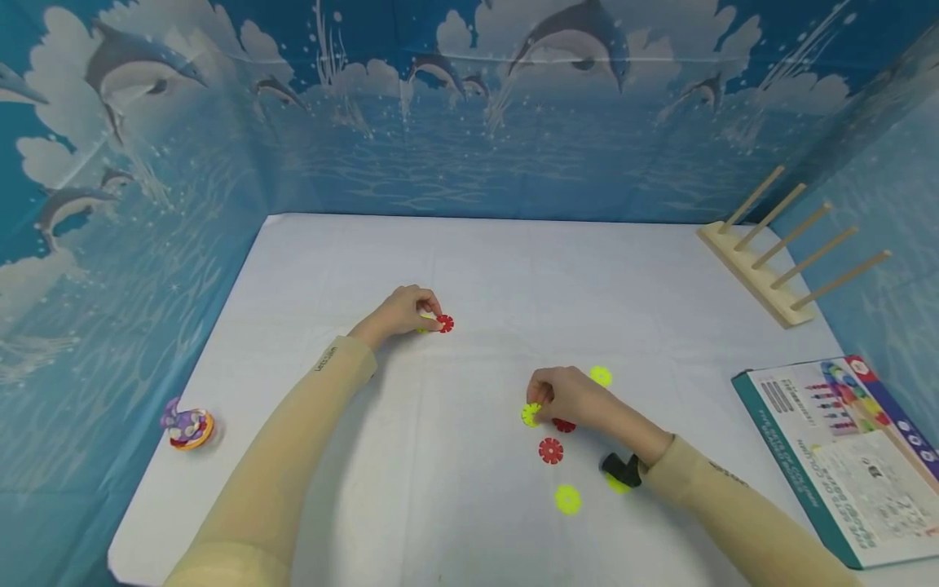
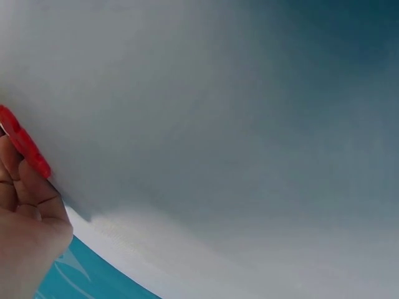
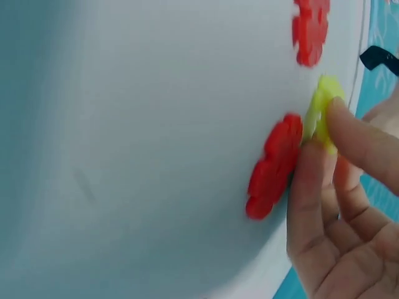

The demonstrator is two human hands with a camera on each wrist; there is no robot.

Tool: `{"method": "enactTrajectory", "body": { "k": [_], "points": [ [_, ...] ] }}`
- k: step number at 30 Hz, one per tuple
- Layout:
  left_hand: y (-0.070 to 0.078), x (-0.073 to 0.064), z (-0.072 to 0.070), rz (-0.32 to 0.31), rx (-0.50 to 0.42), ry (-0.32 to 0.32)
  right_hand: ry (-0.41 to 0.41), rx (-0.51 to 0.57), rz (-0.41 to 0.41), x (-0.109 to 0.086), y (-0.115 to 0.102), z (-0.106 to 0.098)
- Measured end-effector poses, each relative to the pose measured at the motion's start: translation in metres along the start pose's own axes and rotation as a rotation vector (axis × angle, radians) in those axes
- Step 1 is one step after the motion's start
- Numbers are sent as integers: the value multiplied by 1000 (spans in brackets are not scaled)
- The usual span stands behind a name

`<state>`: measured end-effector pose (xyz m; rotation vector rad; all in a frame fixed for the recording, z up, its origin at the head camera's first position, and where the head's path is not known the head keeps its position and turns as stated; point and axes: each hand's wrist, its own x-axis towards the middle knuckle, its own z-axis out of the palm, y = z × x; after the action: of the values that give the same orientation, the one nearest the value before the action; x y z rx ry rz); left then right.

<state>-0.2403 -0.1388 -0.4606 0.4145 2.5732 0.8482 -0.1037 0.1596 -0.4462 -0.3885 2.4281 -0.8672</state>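
Note:
My left hand (image 1: pixel 402 312) pinches a red notched snowflake disc (image 1: pixel 446 324) near the middle of the white table. A sliver of a yellow-green disc (image 1: pixel 422 329) shows beneath its fingers; whether the hand holds that one too, I cannot tell. In the left wrist view the red disc (image 2: pixel 26 143) is seen edge-on at the fingertips. My right hand (image 1: pixel 570 395) pinches a yellow-green snowflake disc (image 1: pixel 531 415) between thumb and fingers, plain in the right wrist view. One red disc (image 1: pixel 564 425) lies partly under this hand, another red disc (image 1: pixel 551 451) just in front of it.
Yellow-green discs lie beyond the right hand (image 1: pixel 601 376), nearer the front (image 1: pixel 568 499), and partly under the black wrist device (image 1: pixel 620 470). A wooden rack with several pegs (image 1: pixel 759 273) stands back right, a box (image 1: pixel 844 456) front right, a small purple toy (image 1: pixel 188 425) left.

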Motion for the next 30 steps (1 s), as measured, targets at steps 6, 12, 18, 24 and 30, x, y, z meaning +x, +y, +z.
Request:
{"method": "enactTrajectory", "body": {
  "k": [6, 12, 18, 24, 30],
  "points": [
    [0, 0, 0, -8, -6, -7, -83, 71, 15, 9, 3, -14],
    [2, 0, -1, -16, -11, -9, -86, 139, 26, 31, 4, -29],
    [3, 2, -2, -19, -4, -15, -44, 187, 38, 52, -11, -37],
    [3, 2, -3, -26, 2, -13, 1, 194, 68, 78, -28, -40],
    [4, 1, -3, -36, 17, -20, 45, 203, 121, 102, -43, -39]
  ]
}}
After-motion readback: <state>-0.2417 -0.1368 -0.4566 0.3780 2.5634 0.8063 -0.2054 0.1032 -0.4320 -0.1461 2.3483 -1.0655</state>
